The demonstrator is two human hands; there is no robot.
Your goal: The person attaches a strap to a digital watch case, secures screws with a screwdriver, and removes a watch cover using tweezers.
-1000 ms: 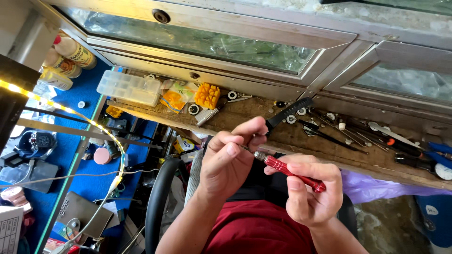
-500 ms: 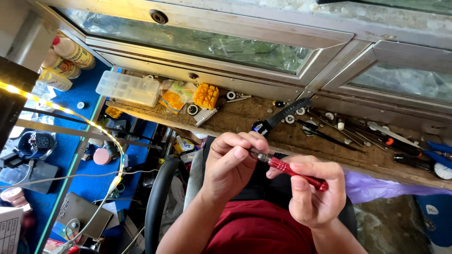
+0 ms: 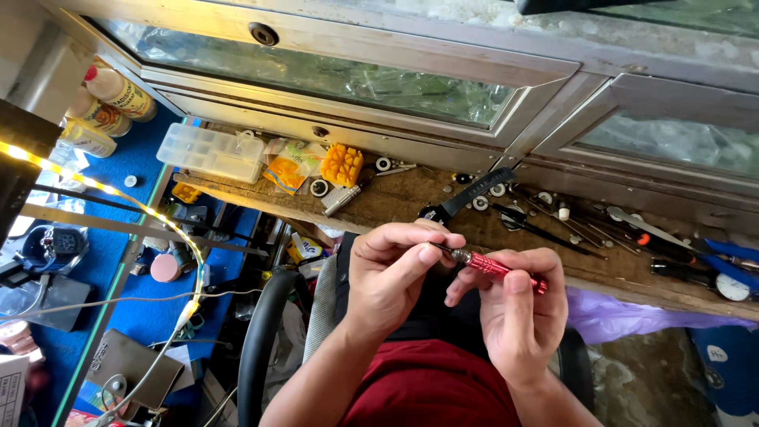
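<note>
The red screwdriver (image 3: 500,267) sits in mid-air, near the wooden bench (image 3: 411,207), its dark tip pinched by the left hand (image 3: 391,273). The right hand (image 3: 518,312) curls loosely round the handle, thumb on top. The tip looks small; a slack pinch could drop it among the bench's scattered tools (image 3: 553,225).

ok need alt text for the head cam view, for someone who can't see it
Two bare hands hold a small red-handled screwdriver: the right hand grips the handle, the left hand pinches its metal tip. Beyond lies a wooden bench strewn with small tools below a window.
</note>
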